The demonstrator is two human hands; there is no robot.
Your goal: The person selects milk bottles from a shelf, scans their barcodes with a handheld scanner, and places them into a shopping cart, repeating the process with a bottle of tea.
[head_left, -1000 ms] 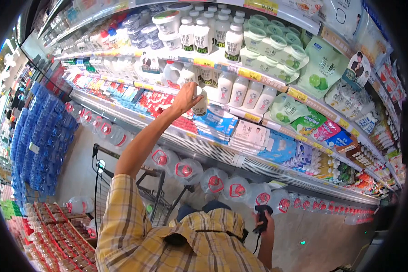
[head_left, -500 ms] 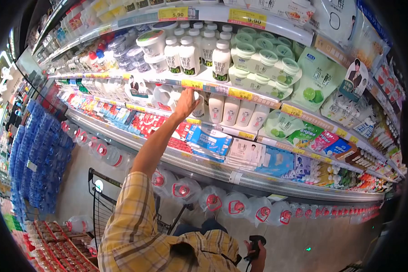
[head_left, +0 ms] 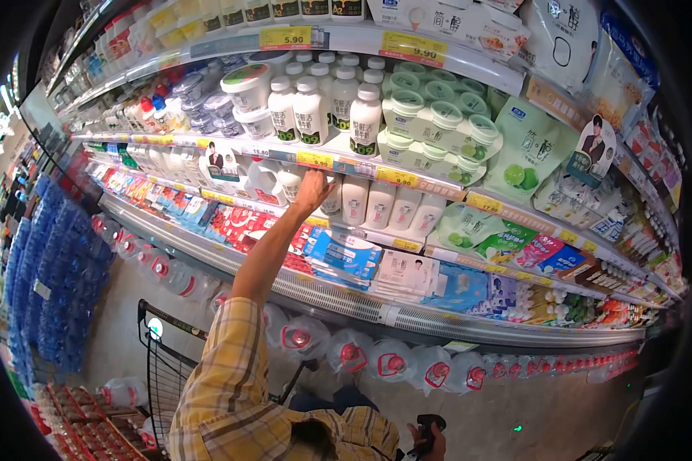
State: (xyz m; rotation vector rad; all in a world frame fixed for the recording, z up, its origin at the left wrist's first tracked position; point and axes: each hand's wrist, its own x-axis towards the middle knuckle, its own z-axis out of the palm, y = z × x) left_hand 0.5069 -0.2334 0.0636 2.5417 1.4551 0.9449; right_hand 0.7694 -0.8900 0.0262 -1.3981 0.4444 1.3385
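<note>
A long white shelf [head_left: 339,144] carries white plastic bottles with black-and-green labels [head_left: 311,111] beside pale-green lidded cups [head_left: 444,115]. On the yellow-tagged white shelf below [head_left: 369,233] stand slim white plastic bottles [head_left: 380,206].

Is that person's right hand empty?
No, the right hand is holding a black handheld device low beside the body.

Bottles [head_left: 380,206]: smooth plastic
Shirt [head_left: 223,369]: matt woven cloth
Lime pouch [head_left: 507,142]: glossy plastic film
Jugs [head_left: 393,364]: clear, shiny plastic

Left grip [head_left: 313,191] at bottles [head_left: 331,202], right grip [head_left: 436,444] holding device [head_left: 430,423]
</note>
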